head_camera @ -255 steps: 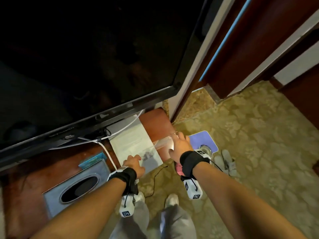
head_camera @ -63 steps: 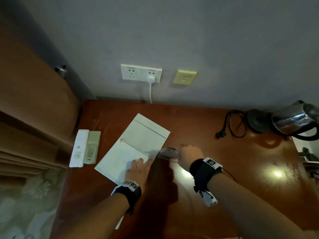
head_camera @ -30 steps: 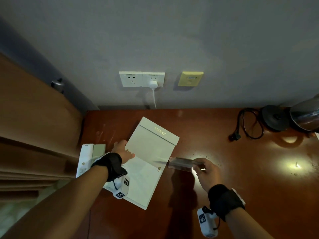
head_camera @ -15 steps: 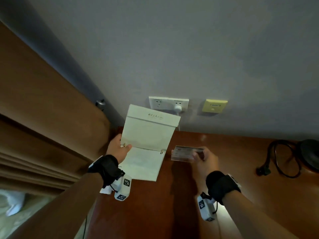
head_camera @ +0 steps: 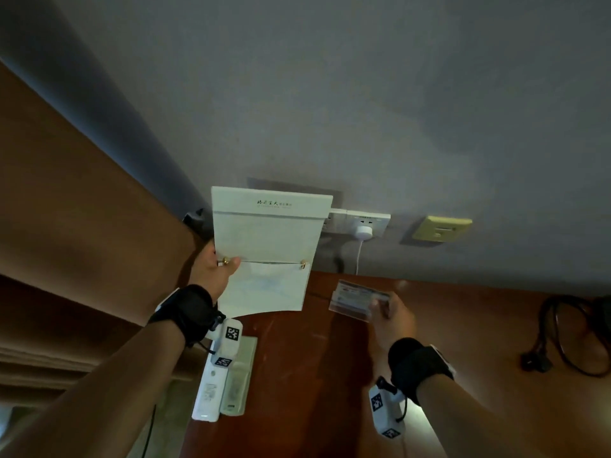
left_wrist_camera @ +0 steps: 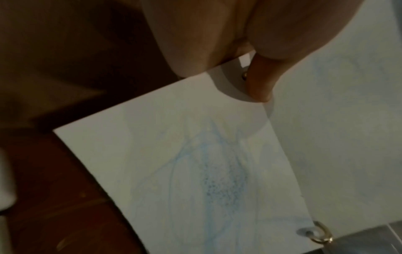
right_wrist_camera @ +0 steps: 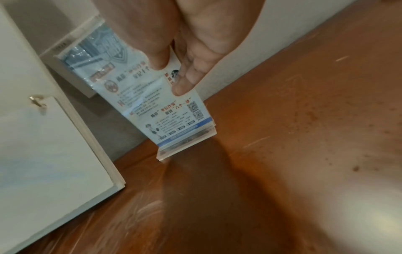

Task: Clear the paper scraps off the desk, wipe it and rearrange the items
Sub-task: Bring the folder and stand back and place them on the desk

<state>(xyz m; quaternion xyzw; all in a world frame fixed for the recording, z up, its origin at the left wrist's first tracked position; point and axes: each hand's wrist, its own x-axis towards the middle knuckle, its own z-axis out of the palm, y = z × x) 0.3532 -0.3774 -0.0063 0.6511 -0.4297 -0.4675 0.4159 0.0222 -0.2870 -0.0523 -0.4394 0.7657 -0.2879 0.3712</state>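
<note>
Rearrangement looked the step in hand. Head view: the left hand pinched the ring-bound booklet upright at eleven o'clock over the desk; the right hand gripped the card stand at one o'clock. Left wrist: thumb beside a ring. Right wrist: its base hung near the desk, contact unclear. Next, both probably wanted standing against the wall.

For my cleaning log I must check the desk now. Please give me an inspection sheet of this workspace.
Surface: reddish wooden desk, small specks.
Job's things: ring-bound booklet held upright; acrylic sign holder held above desk; paper scraps: nothing seen.
Clutter: white remote beside greenish remote, left edge.
Grippers: left hand pinches booklet at a ring; right hand grips sign holder.
Cables: white charger cable in wall socket; black power cord, right.
Surroundings: grey wall, brown curtain, yellow wall plate.
</note>
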